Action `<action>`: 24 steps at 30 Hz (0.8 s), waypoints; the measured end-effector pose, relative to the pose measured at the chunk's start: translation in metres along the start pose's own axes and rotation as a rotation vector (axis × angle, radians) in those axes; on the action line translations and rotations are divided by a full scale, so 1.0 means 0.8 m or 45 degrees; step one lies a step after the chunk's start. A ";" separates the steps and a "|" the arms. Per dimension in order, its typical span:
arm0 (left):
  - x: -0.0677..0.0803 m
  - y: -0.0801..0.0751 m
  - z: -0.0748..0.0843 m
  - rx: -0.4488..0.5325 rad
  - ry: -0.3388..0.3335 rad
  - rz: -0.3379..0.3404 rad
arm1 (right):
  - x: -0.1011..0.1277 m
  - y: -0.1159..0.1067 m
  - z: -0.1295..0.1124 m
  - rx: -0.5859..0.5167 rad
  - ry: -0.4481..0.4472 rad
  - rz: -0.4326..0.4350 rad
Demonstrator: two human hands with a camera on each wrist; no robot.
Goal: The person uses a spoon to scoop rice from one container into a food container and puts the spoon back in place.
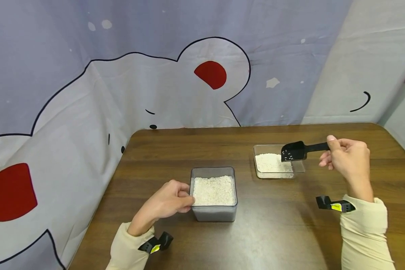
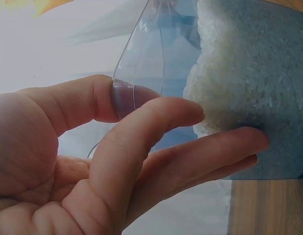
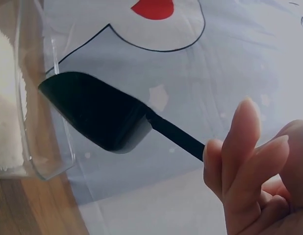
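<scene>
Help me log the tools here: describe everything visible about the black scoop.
The black scoop looks like matte plastic: a deep, rounded bowl on a thin straight handle. The right hand pinches the handle's end, holding it roughly level in the air, its bowl tipped toward the shallow clear tray of white grains. A few grains cling inside the bowl. It hangs over the tray's right part; nothing but the hand touches it.

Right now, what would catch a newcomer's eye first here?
The black scoop, held by the right hand above the shallow clear tray of rice at the table's far right. Nearer, the left hand grips the left wall of the deep rice container.
</scene>
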State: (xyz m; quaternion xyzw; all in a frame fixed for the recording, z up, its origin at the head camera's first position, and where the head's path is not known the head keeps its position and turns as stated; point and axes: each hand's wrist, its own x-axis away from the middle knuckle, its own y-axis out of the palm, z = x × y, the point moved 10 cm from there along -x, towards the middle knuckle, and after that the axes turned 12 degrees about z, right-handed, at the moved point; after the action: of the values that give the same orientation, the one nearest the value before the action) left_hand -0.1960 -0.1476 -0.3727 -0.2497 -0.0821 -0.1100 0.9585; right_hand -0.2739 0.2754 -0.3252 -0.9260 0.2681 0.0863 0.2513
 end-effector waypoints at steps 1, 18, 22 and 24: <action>0.000 0.000 0.000 -0.004 0.000 0.002 | 0.000 0.000 0.001 -0.022 0.024 -0.006; 0.001 0.000 0.002 0.012 0.015 0.001 | 0.025 0.033 -0.018 -0.898 0.381 -0.269; 0.001 0.000 0.001 0.002 0.015 0.007 | 0.035 0.044 -0.031 -0.903 0.388 -0.315; 0.000 0.001 0.002 0.001 0.015 0.006 | 0.041 0.050 -0.040 -0.913 0.373 -0.339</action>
State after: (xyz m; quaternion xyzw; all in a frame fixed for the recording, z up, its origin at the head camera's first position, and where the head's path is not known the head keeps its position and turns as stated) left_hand -0.1957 -0.1463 -0.3718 -0.2488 -0.0761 -0.1090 0.9594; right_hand -0.2673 0.2152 -0.3239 -0.9840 0.1318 0.0081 -0.1193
